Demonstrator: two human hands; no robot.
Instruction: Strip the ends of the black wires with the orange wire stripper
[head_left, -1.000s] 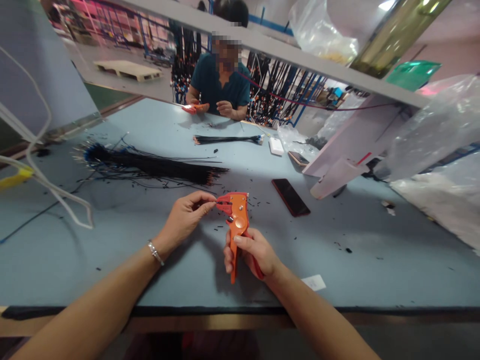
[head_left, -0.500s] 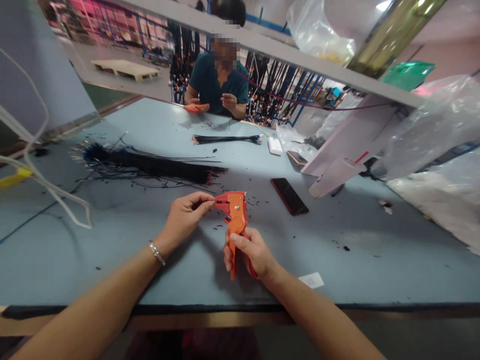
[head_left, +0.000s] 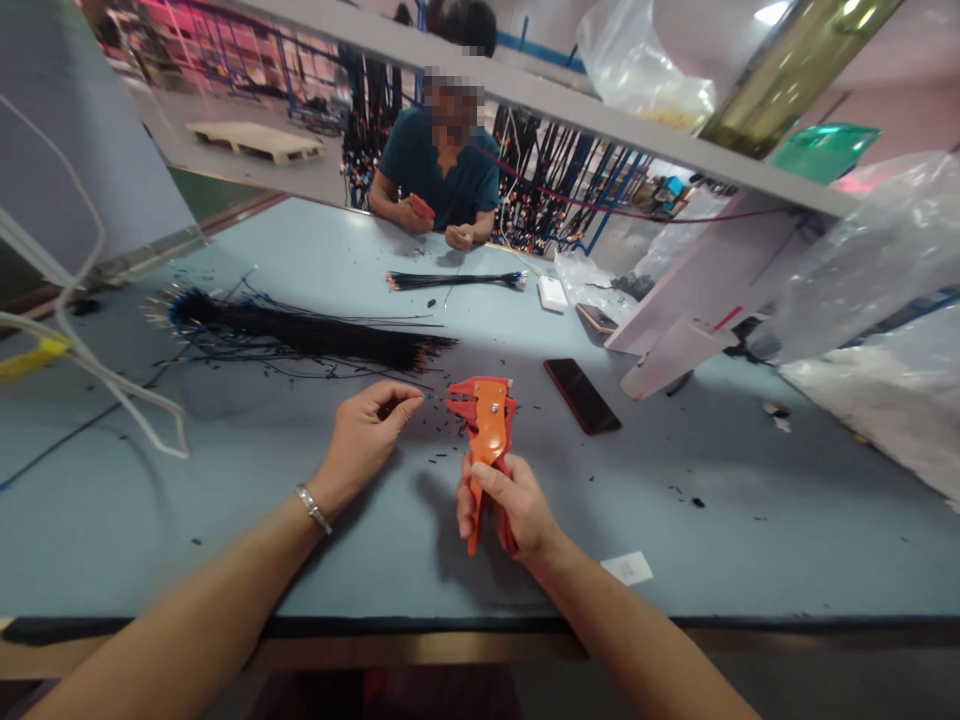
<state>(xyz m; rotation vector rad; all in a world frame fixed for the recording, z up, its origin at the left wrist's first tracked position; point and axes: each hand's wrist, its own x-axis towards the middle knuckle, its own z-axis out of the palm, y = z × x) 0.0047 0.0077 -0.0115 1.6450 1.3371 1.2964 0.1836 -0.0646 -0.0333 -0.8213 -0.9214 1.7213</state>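
Observation:
Between the thumb and fingertips of my left hand [head_left: 373, 432] is the end of a thin cable [head_left: 428, 397], its short tip pointing right. My right hand [head_left: 506, 503] is wrapped round the handles of an orange and red wire stripper [head_left: 491, 425]. The stripper's jaws face left and stand apart, a small gap from the cable tip. Behind my left hand lies a large bundle of black cables [head_left: 300, 330], with blue and silvery ends at the left and reddish ends at the right. Small black offcuts [head_left: 442, 458] are scattered beneath the jaws.
A dark phone [head_left: 583, 395] lies right of the stripper, a white label [head_left: 628, 568] near the front edge. Farther back are a smaller cable bundle [head_left: 456, 281] and a white box [head_left: 552, 293]. A co-worker [head_left: 439, 165] sits opposite with a red tool. White cords [head_left: 112, 385] hang at left.
The stripper has moved right, away from my left hand, and its jaws have opened off the cable, whose tip now shows. Across the table, the co-worker's hands have shifted.

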